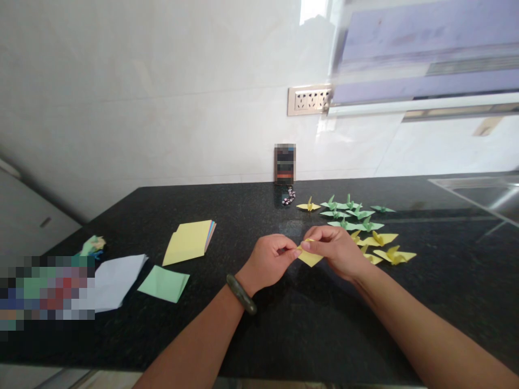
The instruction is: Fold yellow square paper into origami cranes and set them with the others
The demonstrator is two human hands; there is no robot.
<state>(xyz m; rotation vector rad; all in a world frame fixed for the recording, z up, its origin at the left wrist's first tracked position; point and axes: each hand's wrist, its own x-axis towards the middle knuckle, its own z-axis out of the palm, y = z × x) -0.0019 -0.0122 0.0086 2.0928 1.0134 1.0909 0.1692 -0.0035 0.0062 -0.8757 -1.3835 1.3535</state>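
Observation:
A small folded piece of yellow origami paper (311, 258) is held between my two hands above the dark countertop. My left hand (272, 263) pinches its left edge with thumb and fingertips, and a dark green bangle (241, 294) circles that wrist. My right hand (336, 249) grips the upper right of the paper, thumb on top. Part of the paper is covered by my fingers. Just beyond and to the right of my right hand sit several folded paper cranes, green ones (360, 212) behind and yellow ones (394, 255) nearer; my hand partly hides some.
On the left lie a stack of coloured paper (188, 243) with yellow on top, green sheets (164, 283) and white paper (117, 283). A phone-like object (285, 165) with a beaded strap (289, 197) leans on the wall below a socket panel (310, 100). A sink (482, 189) is at the far right.

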